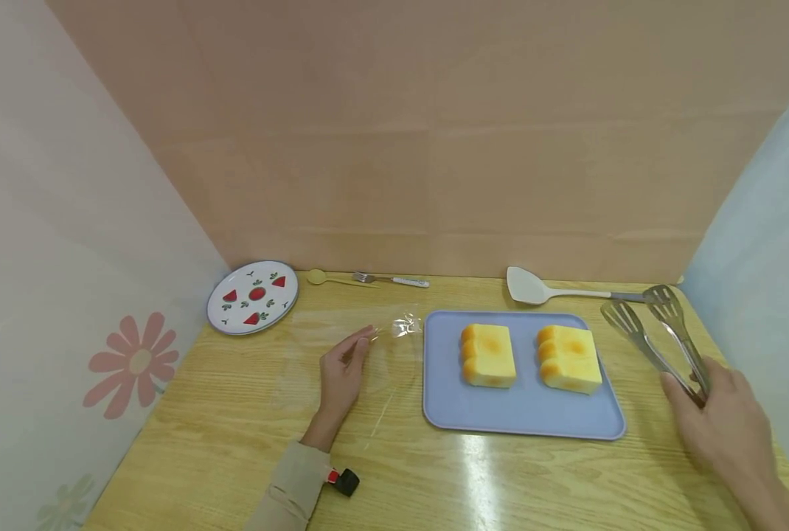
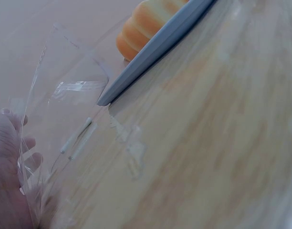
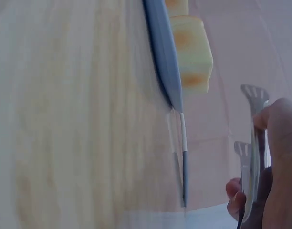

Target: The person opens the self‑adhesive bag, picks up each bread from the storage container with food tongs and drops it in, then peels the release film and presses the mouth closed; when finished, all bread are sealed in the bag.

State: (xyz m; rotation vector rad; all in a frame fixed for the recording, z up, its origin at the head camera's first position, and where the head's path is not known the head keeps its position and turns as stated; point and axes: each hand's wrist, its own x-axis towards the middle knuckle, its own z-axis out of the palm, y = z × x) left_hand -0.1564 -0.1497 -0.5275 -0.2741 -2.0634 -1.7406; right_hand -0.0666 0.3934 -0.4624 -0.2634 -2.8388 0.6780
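Note:
In the head view my left hand [image 1: 343, 372] pinches a clear plastic bag [image 1: 404, 324] above the table, left of the tray. The same transparent bag [image 2: 79, 88] hangs from the fingers in the left wrist view. My right hand [image 1: 726, 420] grips metal tongs [image 1: 673, 335] with slotted ends, spread apart and holding nothing, right of the tray. On the blue-grey tray [image 1: 527, 417] lie two bread slices, the left slice [image 1: 490, 355] and the right slice [image 1: 570, 359], yellow with browned tops. Neither hand touches the bread.
A stack of round plates [image 1: 257, 297] with watermelon prints stands at the back left. Along the back wall lie a yellow spoon [image 1: 318, 277], a fork [image 1: 394, 280] and a white spatula [image 1: 530, 286] with a grey handle end. Fabric walls bound the table on three sides.

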